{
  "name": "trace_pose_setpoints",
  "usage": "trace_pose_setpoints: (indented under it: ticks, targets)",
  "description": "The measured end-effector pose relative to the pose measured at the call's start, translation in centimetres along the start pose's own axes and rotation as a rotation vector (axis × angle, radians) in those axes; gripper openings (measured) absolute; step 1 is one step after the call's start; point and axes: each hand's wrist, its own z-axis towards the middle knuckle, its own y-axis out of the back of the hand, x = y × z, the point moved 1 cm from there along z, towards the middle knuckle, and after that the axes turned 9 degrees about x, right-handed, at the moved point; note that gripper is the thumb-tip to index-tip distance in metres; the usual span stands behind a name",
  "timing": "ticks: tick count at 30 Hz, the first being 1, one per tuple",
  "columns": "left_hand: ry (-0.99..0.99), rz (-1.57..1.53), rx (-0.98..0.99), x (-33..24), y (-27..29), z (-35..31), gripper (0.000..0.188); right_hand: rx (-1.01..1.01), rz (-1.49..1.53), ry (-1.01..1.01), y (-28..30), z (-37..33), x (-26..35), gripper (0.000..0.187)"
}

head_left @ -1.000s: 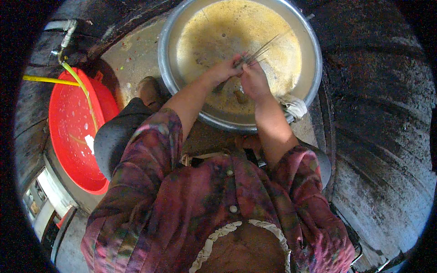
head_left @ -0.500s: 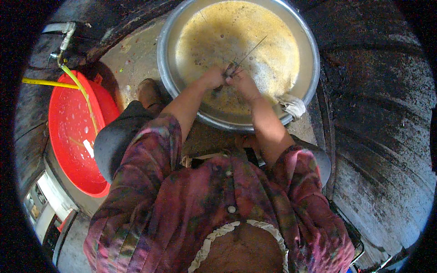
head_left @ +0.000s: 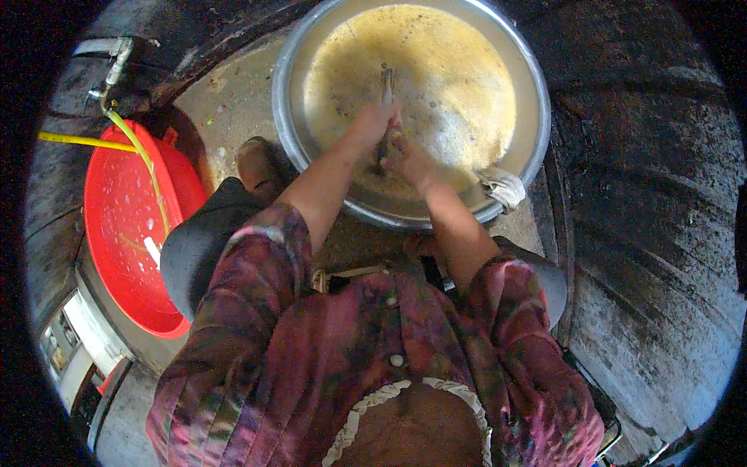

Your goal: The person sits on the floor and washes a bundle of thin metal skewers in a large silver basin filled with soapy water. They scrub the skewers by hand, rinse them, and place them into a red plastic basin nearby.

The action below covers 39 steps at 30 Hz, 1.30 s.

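A wide metal basin [head_left: 537, 128] holds cloudy yellowish liquid [head_left: 459, 78] with foam and small dark spots. Over it, both hands are close together on a slim, long grey thing [head_left: 387, 84] whose kind I cannot make out. My left hand [head_left: 377, 123] is closed round its middle, and the grey part sticks out beyond the fingers toward the far side. Lower and nearer to me, my right hand [head_left: 405, 159] has its fingers curled at the near end, where a dark part shows between the hands. The fingers cover much of the thing.
A whitish cloth [head_left: 504, 189] hangs over the basin's near right rim. At the left stands a red tub [head_left: 113, 233] with water in it; a yellow hose [head_left: 140, 148] runs into it from a wall tap [head_left: 101, 97]. Dark, stained walls [head_left: 646, 156] rise at the right.
The grey thing has turned to point away from me; a thin dark spike that slanted to the far right no longer shows. My left hand moved slightly away, my right slightly nearer.
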Motion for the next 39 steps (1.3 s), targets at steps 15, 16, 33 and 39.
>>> trace_pose_setpoints:
  ticks: [15,16,33,39]
  targets:
    - [-0.002,-0.889,-0.032,-0.9,4.2,1.6,0.018,-0.299,-0.563,-0.254,11.9,0.8,-2.6,0.021]
    - [0.01,-0.867,0.018,0.9,4.7,1.5,0.016,-0.287,-0.579,-0.42,13.6,0.7,-2.1,0.024]
    - [0.066,-0.673,-0.24,1.2,7.3,-0.1,0.016,-0.094,-1.01,-0.656,20.2,8.0,-5.7,0.029]
    - [-0.001,-0.806,-0.417,0.7,8.4,0.1,0.016,0.143,-1.084,-0.462,18.8,5.7,-3.1,0.027]
